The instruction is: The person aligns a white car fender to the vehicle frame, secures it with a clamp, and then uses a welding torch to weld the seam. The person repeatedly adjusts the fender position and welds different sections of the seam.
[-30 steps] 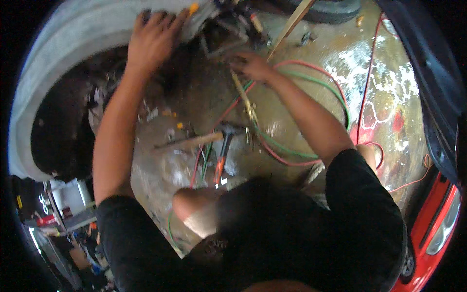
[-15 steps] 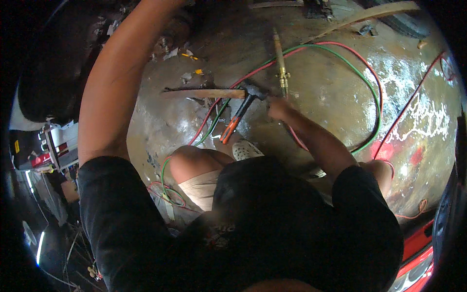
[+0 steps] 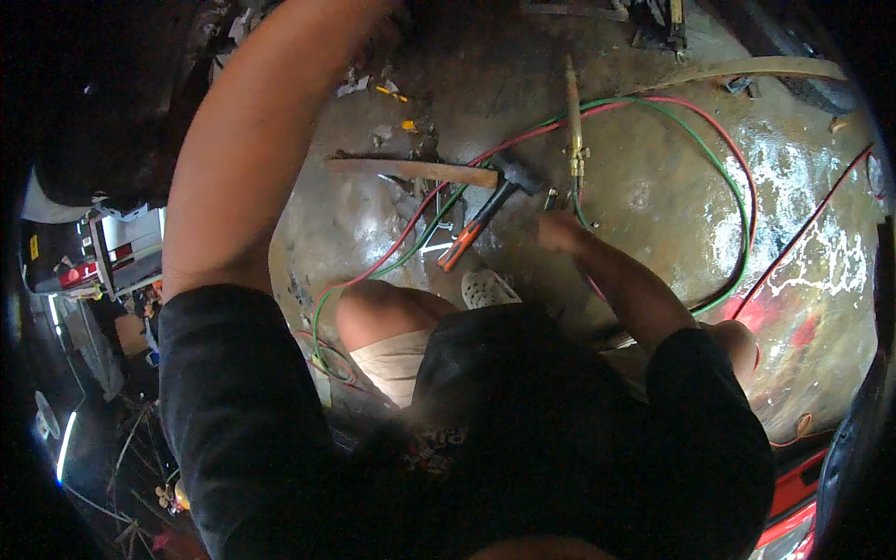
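Note:
My left forearm point(image 3: 247, 163) rises to the top of the view, where my left hand point(image 3: 387, 28) is mostly lost in shadow, its fingers unclear. My right hand point(image 3: 558, 231) is closed low over the floor, with a small metal tool point(image 3: 552, 198) at its fingers. Just left of it lies an orange-and-black hammer point(image 3: 471, 231) across the end of a wooden stick point(image 3: 411, 168). A brass cutting torch point(image 3: 576, 131) with hoses lies beyond my right hand. Small silver pieces point(image 3: 434, 245) are beside the hammer.
Red and green hoses point(image 3: 742, 215) loop across the wet concrete floor point(image 3: 793, 280). A curved strip point(image 3: 747, 67) rests by a tyre point(image 3: 810, 91) at top right. Shelving with clutter point(image 3: 121, 243) stands at left; a red car body point(image 3: 793, 485) is at lower right.
Since a second ago my view has tilted, moving the floor items. My left hand has gone into shadow at the top. My right hand has left the torch's far end for a spot beside the hammer.

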The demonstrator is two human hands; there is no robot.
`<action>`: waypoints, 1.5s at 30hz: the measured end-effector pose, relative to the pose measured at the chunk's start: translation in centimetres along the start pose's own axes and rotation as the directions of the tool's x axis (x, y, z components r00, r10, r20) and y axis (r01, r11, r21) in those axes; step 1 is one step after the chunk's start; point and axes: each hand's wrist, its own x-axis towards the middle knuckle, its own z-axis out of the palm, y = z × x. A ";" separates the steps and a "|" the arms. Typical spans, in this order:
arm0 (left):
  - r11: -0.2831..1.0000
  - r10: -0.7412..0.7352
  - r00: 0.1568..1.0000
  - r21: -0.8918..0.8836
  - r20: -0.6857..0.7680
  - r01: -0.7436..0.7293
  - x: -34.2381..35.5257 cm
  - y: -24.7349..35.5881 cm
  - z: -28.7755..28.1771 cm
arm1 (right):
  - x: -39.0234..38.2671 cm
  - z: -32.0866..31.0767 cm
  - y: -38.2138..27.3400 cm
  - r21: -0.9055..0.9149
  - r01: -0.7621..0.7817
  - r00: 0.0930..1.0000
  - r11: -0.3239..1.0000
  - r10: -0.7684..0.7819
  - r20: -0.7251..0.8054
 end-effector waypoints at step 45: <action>0.996 -0.089 0.993 -0.022 0.084 0.091 0.1 -0.7 -1.0 | -26.9 -65.3 -14.0 -0.053 0.758 0.095 0.650 -0.190 -0.977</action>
